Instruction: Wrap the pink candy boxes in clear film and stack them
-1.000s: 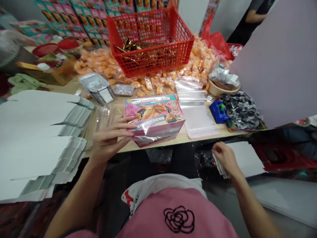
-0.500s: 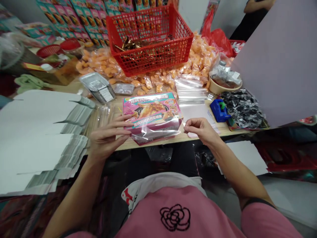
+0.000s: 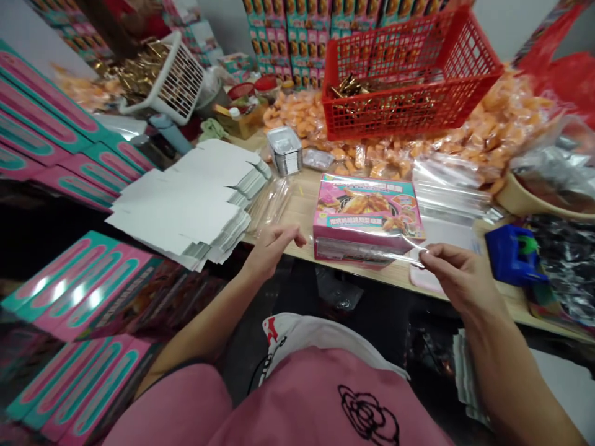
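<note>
A pink and teal printed box (image 3: 369,210) lies near the table's front edge, with clear plastic film (image 3: 395,253) around its front and right side. At the box's front right corner, my right hand (image 3: 458,272) is closed in a pinch on the film's edge. My left hand (image 3: 274,248) is off the box, to its left, with the fingers curled together; whether anything small is between them is hidden. More clear film sleeves (image 3: 446,179) lie right of the box, and long clear strips (image 3: 274,201) lie to its left.
A red basket (image 3: 409,99) of gold pieces stands behind, among orange wrapped pieces (image 3: 297,114). Flat white cartons (image 3: 186,198) are stacked left. A blue tape dispenser (image 3: 511,254) sits right, beside black wrapped pieces (image 3: 564,266). Finished-looking printed boxes (image 3: 83,285) lie lower left.
The view has swung left. My left hand has come off the box and its fingers have curled. My right hand is now pinching the film at the box's corner.
</note>
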`<state>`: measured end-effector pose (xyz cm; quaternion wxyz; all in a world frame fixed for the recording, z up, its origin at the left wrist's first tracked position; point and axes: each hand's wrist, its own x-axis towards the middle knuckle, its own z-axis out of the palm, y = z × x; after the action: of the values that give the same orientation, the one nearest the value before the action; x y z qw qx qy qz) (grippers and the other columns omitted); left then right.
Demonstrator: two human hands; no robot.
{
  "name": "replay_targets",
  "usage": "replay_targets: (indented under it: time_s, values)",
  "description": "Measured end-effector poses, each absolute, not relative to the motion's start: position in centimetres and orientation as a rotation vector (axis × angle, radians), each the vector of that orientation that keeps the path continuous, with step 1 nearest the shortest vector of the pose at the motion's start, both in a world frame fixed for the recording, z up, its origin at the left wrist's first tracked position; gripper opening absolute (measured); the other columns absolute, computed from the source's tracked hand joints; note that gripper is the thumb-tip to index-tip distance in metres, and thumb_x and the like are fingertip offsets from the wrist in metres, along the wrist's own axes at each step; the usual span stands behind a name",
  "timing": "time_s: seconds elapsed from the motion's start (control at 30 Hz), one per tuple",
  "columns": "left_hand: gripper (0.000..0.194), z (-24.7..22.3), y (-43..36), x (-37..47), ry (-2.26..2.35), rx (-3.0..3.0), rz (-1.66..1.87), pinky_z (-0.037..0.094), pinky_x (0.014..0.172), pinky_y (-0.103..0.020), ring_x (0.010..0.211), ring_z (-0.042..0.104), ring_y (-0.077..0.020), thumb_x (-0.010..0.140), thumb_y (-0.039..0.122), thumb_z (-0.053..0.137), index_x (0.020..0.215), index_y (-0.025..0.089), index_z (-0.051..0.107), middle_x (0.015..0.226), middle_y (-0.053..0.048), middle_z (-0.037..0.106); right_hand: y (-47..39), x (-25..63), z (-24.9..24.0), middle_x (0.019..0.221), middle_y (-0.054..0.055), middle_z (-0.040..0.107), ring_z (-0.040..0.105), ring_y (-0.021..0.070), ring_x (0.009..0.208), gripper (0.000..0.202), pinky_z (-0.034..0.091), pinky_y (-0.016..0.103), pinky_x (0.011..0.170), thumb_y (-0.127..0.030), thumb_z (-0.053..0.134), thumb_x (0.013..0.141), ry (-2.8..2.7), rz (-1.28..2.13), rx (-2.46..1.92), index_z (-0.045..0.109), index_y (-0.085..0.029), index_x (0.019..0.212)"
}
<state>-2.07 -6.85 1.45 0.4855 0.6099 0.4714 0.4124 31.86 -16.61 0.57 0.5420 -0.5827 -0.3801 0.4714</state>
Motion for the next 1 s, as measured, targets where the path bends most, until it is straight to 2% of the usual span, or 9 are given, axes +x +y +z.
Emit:
replay_targets:
  time_s: [0.17,0.33,0.63,0.87,0.93,1.0]
  values:
    - [0.022,2.6,-6.9,-1.3,1.092,1.378,0.926,0.042,0.061,-0.025,0.058,0.056,-0.0120,0.062,0.036,0.084,0.058,0.017,0.074,0.058,-0.002,0.067,-16.8,31.9,0.5,0.066,0.001,0.067,0.061,0.0128,0.065,0.035,0.048,0.025,0.064,-0.049,0.094,0.057,-0.876,1.107,-1.397,0.074,-0.021,0.066]
    - [0.018,3.3,-6.7,-1.2,1.084,1.317,0.894,0.045,0.064,-0.026,0.062,0.061,-0.0137,0.054,0.029,0.088,0.058,0.017,0.076,0.064,-0.004,0.071,-17.0,31.7,1.1,0.065,0.001,0.067,0.060,0.0128,0.063,0.037,0.049,0.026,0.062,-0.048,0.095,0.053,-0.865,1.095,-1.377,0.073,-0.020,0.065]
    - [0.022,3.5,-6.5,-1.4,1.097,1.390,1.028,0.047,0.065,-0.027,0.066,0.061,-0.0153,0.059,0.033,0.087,0.061,0.017,0.072,0.066,-0.003,0.068,-16.7,31.2,2.0,0.063,0.000,0.065,0.056,0.0118,0.061,0.036,0.046,0.026,0.059,-0.049,0.092,0.058,-0.919,1.010,-1.348,0.071,-0.020,0.065]
    - [0.043,2.4,-6.7,-1.1,1.110,1.311,1.115,0.050,0.073,-0.032,0.068,0.065,-0.0177,0.080,0.057,0.066,0.068,0.016,0.072,0.068,-0.006,0.069,-17.0,31.4,1.5,0.066,0.001,0.066,0.057,0.0135,0.062,0.032,0.046,0.027,0.059,-0.045,0.091,0.061,-0.939,0.994,-1.359,0.072,-0.021,0.068]
    - [0.044,2.2,-6.9,-1.1,1.133,1.334,1.091,0.049,0.074,-0.032,0.070,0.065,-0.0176,0.080,0.057,0.067,0.069,0.015,0.075,0.069,-0.007,0.071,-16.9,31.5,1.1,0.067,0.001,0.067,0.059,0.0139,0.063,0.032,0.046,0.028,0.060,-0.045,0.092,0.061,-0.928,1.004,-1.368,0.072,-0.021,0.069]
    - [0.036,2.2,-7.1,-1.1,1.121,1.376,1.040,0.048,0.073,-0.030,0.068,0.063,-0.0166,0.075,0.051,0.075,0.066,0.015,0.075,0.067,-0.006,0.071,-16.9,31.6,0.9,0.067,0.001,0.067,0.060,0.0138,0.064,0.032,0.047,0.028,0.062,-0.046,0.093,0.059,-0.908,1.014,-1.375,0.073,-0.022,0.069]
